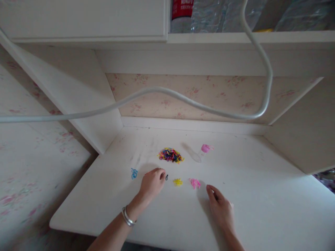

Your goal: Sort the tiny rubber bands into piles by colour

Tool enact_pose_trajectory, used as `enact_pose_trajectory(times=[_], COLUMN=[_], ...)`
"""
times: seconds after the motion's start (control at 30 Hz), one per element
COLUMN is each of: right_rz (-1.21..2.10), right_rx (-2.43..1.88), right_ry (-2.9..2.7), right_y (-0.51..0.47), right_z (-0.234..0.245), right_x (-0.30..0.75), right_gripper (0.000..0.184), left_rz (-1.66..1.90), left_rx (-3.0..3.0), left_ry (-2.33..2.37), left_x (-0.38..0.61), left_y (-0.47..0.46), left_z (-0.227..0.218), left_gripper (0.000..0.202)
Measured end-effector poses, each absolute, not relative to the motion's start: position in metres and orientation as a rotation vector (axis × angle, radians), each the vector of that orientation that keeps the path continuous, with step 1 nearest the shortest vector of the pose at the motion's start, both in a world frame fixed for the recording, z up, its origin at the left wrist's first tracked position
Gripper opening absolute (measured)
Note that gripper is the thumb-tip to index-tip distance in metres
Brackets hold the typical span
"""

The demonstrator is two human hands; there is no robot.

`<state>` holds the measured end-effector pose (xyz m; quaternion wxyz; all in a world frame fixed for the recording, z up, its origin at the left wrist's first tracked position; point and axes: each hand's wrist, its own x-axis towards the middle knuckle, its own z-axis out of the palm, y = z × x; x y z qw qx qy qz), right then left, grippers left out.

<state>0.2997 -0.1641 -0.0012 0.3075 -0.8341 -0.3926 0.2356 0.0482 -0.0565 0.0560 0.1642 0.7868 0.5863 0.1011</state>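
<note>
My left hand (153, 183) hovers low over the white desk, its fingers closed in a pinch; whatever they hold, if anything, is hidden. Right beside its fingertips lie a few black rubber bands (166, 177). My right hand (221, 207) is also pinched, thumb against forefinger, and I cannot make out anything between them. Nearest to it is a small cluster of pink rubber bands (195, 183), with yellow rubber bands (177, 182) further left. Blue rubber bands (134, 173) lie left of my left hand. Behind sits a mixed-colour pile of rubber bands (171, 155).
A small clear object with a pink top (206, 149) lies right of the mixed pile. A thick white cable (162, 90) crosses in front of the view. Above the desk (261, 195), a shelf (235, 37) holds plastic bottles (181, 24). Side panels bound the desk.
</note>
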Motion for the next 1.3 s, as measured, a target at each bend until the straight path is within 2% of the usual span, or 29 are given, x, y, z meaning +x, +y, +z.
enact_pose_trajectory(times=[0.37,1.3], right_rz=[0.664,0.613], right_rx=[-2.186,-2.225], right_ry=[-1.048,-1.101], right_y=[-0.163,-0.161], right_z=[-0.005,-0.004], right_x=[0.302,0.303], right_gripper=[0.053,0.053], left_rz=[0.213,0.239], left_rx=[2.301,2.272], left_ry=[1.851,1.824], left_x=[0.082,0.078], left_y=[-0.003,-0.002], left_z=[0.040,0.041], left_gripper=[0.026,0.029])
